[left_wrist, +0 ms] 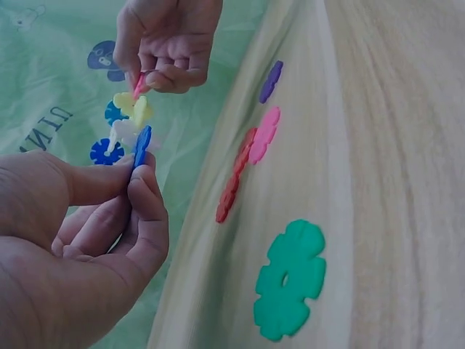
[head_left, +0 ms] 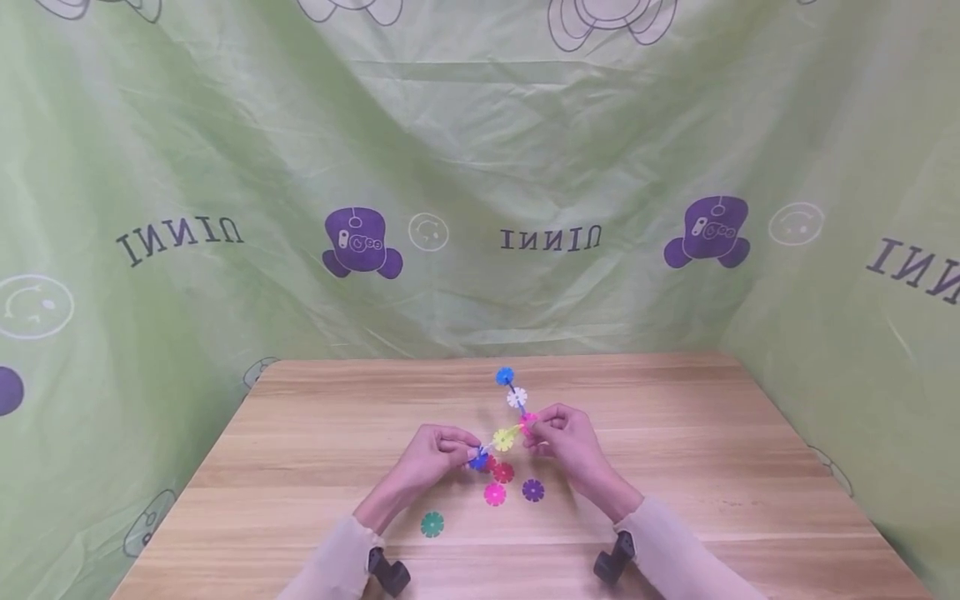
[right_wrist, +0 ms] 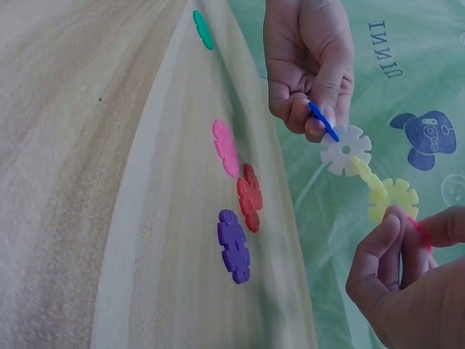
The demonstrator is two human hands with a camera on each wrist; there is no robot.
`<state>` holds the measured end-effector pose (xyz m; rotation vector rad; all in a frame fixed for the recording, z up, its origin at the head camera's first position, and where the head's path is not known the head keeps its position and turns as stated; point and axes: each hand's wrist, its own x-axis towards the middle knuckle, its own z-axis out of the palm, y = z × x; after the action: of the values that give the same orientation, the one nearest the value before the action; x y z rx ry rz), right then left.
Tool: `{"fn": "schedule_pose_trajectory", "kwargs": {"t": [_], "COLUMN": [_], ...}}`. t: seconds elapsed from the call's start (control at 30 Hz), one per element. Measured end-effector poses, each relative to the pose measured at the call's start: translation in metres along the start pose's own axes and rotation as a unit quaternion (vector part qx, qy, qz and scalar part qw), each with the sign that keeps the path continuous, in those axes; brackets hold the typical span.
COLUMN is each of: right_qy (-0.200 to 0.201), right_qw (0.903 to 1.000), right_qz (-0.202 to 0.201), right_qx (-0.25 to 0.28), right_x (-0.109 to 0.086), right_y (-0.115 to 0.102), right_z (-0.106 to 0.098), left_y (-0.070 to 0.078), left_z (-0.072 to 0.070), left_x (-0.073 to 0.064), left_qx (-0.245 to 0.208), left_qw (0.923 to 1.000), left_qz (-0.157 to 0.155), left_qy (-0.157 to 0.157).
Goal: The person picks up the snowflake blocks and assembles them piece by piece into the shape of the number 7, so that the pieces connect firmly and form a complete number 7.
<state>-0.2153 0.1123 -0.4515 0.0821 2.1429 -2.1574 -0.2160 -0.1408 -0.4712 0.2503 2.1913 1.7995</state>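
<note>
A chain of interlocking snowflake discs is stretched between both hands above the table. My left hand (head_left: 429, 457) pinches a dark blue disc (left_wrist: 142, 147) at the near end between thumb and fingers. A white disc (right_wrist: 346, 150) joins that one, followed by yellow discs (right_wrist: 394, 198). My right hand (head_left: 572, 437) pinches a pink disc (head_left: 528, 424) beside the yellow ones. Beyond it the chain runs up to another white disc (head_left: 517, 397) and a bright blue disc (head_left: 505, 377). Fingers partly cover the pink disc.
Loose discs lie on the wooden table (head_left: 300, 467) below the hands: green (head_left: 432, 524), pink (head_left: 495, 494), red (head_left: 503, 472) and purple (head_left: 533, 490). A green printed cloth (head_left: 465, 150) hangs behind the table and along its sides.
</note>
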Motion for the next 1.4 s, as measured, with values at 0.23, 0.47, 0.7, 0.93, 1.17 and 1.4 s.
{"fn": "schedule_pose_trajectory", "kwargs": {"t": [0.23, 0.47, 0.7, 0.93, 1.17, 1.4], "right_qy": [0.008, -0.025, -0.05, -0.12, -0.088, -0.047], "right_qw": [0.9998, 0.9987, 0.9952, 0.9899, 0.9952, 0.9988], "right_qz": [-0.001, 0.007, 0.023, 0.026, 0.024, 0.01], "right_qx": [0.021, 0.044, 0.081, 0.07, 0.036, -0.008], "right_x": [-0.004, -0.012, -0.013, -0.013, -0.009, -0.007], "right_y": [0.004, 0.012, 0.014, 0.014, 0.016, 0.013], "right_z": [-0.003, 0.007, 0.013, 0.014, 0.008, -0.002], "left_y": [0.005, 0.01, 0.011, 0.016, 0.013, 0.007], "left_z": [0.003, 0.013, 0.021, 0.031, 0.03, 0.021], "left_x": [0.005, 0.008, 0.01, 0.013, 0.012, 0.009], "left_qx": [0.014, 0.009, -0.013, -0.004, 0.036, 0.183], "left_qw": [0.9998, 0.9995, 0.9992, 0.9991, 0.9979, 0.9808], "left_qz": [-0.003, 0.001, 0.007, 0.026, 0.035, 0.06], "left_qy": [0.016, 0.03, 0.037, 0.033, 0.041, 0.029]}}
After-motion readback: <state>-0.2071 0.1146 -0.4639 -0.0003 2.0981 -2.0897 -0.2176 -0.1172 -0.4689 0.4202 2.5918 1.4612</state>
